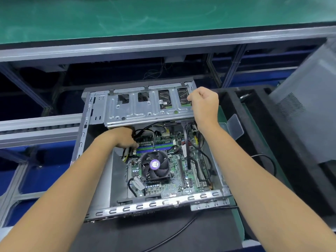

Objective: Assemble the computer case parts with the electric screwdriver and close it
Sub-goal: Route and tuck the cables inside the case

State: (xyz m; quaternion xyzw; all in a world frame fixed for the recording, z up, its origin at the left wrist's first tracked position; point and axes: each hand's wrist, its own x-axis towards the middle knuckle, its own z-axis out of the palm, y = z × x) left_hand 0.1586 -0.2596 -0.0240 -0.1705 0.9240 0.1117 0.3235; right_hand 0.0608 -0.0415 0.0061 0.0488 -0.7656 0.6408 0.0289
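**Open case, both hands inside at drive cage**

Lower centre of frame: black mat point(163, 235) under open computer case point(154, 206), near rail with C-shaped slots. Black cable point(181, 231) across the mat. Mid frame: motherboard point(174, 171) flat in the case, CPU fan point(155, 165) with purple sticker at centre. Left hand point(125, 138) reaching under the cage edge, fingers curled in among black cables point(145, 129), exact grip cannot tell. Right hand point(204, 104) higher, right of centre, fingers curled, thumb and fingertips pinching right end of drive cage point(145, 110). Cage tilted up over far end of the case. Right edge: grey side panel point(307, 113) leaning, vent holes visible. Top of frame: green bench point(127, 17) surface behind aluminium rail.
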